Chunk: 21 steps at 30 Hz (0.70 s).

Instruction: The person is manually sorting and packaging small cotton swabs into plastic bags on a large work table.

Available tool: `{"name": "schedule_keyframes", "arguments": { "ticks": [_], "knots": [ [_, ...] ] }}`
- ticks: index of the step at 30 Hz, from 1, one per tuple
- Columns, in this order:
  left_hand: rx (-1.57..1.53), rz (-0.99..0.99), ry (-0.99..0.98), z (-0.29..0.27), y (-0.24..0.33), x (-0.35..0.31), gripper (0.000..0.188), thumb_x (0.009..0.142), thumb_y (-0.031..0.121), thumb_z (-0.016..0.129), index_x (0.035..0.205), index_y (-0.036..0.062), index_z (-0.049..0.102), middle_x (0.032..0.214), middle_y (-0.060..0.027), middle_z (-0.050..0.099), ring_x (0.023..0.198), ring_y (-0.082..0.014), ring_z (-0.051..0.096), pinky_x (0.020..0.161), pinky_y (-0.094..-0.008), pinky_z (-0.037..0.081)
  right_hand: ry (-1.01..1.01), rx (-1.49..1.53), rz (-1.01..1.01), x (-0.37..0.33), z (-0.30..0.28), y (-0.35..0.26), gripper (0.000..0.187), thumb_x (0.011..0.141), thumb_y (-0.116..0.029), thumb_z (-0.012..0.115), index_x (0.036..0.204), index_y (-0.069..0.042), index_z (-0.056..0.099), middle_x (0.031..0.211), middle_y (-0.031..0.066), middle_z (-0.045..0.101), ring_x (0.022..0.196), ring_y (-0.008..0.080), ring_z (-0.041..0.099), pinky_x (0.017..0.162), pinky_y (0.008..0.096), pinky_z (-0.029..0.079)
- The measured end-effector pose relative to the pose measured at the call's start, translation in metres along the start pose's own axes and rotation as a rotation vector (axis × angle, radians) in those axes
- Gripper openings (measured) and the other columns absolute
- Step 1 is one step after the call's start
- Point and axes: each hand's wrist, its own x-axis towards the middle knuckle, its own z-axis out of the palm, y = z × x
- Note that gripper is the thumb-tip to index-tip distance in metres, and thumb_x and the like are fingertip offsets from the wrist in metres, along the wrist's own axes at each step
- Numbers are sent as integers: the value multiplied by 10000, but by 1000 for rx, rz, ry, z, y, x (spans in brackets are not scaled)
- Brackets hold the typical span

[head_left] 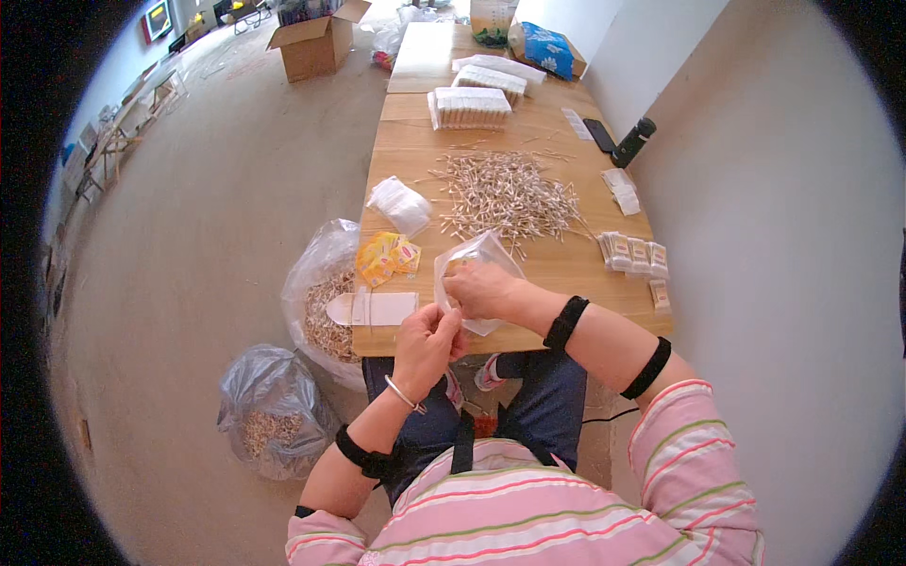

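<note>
A clear plastic bag (491,253) is at the table's near edge, between my hands. My left hand (427,344) pinches its near left edge between thumb and fingers. Curled fingers of my right hand (479,288) are at the bag, overlapping its middle; whatever they grip is hidden, though a yellowish bit shows beside them. Just beyond lies a loose pile of cotton swabs (510,198). To the left of the bag are yellow printed cards (385,257), a stack of clear bags (400,205) and a white paper strip (389,308).
Wrapped swab bundles (470,108) stand farther back. Small filled packets (630,255) line the right side, near a phone (598,135) and a dark bottle (633,142). Large plastic sacks of swabs (326,307) sit on the floor at left. A wall (783,283) borders the right.
</note>
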Motion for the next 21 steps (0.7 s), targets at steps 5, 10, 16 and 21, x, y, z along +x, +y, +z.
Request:
{"name": "schedule_keyframes", "arguments": {
  "ticks": [5,10,16,21],
  "knots": [
    [224,-10,2,-16,15,-3,243,881,170,563,702,8,535,564,-42,562,491,-99,524,451,-233,409,-10,68,18,-13,-30,-9,219,674,-126,690,868,-29,656,946,168,642,924,326,609,797,402,489],
    [671,505,313,2,68,2,117,820,96,610,751,10,571,633,-122,594,535,-193,583,504,-296,460,666,421,65,-75,-74,-10,275,734,-152,696,959,-29,598,861,126,595,802,268,622,685,369,499],
    [1091,783,-157,19,54,74,28,773,15,612,783,25,637,909,-139,646,832,-259,631,705,-341,512,630,752,362,-88,-42,-2,412,756,-103,637,1126,5,490,731,159,612,697,305,618,650,394,499],
    [2020,323,-650,36,53,107,264,655,219,742,876,89,677,942,-94,662,931,-257,622,817,-355,485,679,873,289,-88,-27,-4,429,780,-72,605,1178,-2,463,666,76,574,601,193,566,578,322,472]
  ]
}}
